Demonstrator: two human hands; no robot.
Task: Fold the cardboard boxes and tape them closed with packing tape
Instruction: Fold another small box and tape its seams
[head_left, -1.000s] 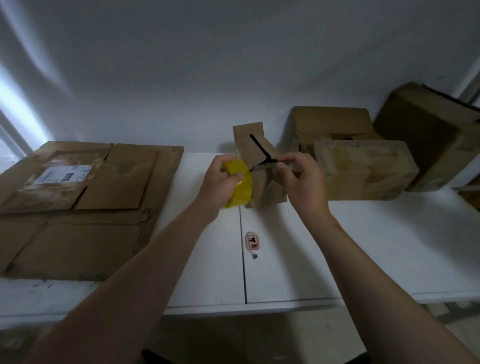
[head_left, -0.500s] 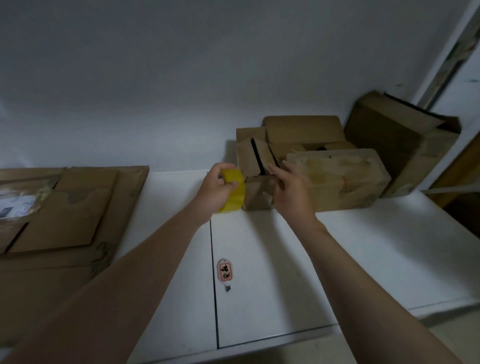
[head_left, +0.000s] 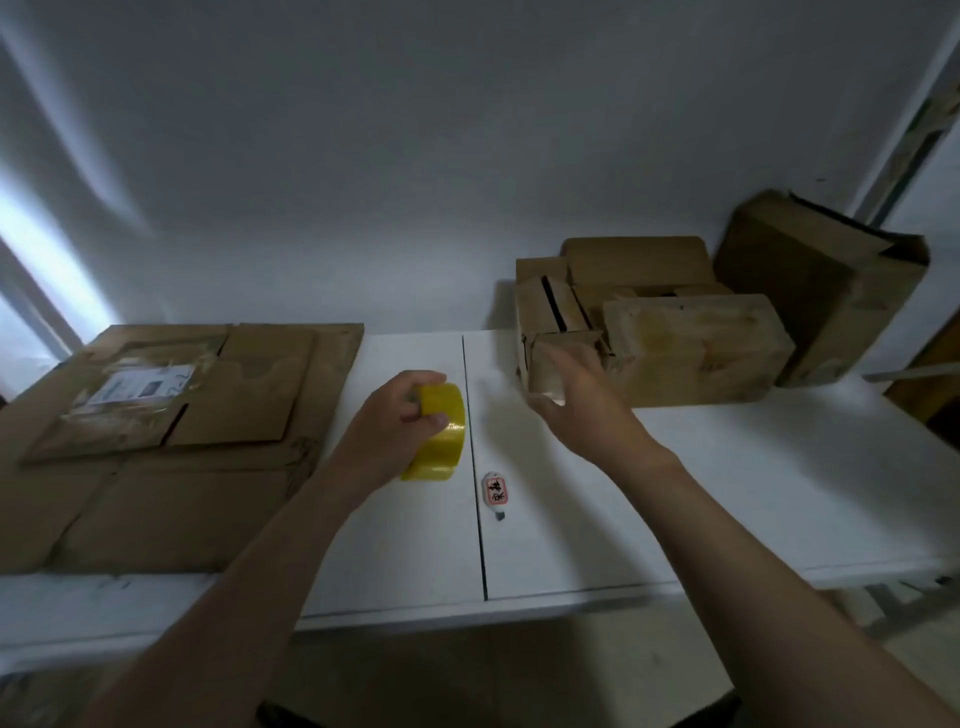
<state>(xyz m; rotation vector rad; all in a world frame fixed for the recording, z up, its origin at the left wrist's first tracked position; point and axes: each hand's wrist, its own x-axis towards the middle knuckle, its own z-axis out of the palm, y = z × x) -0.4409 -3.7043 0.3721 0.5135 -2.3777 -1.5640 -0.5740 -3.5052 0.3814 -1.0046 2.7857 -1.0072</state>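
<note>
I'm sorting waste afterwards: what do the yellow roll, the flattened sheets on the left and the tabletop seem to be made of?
Yellow tape roll: glossy, translucent plastic film, by its sheen. Flattened sheets: matte brown cardboard, creased, one bearing a white paper label. Tabletop: smooth white panels, likely laminate or plastic; the core is not visible.
</note>
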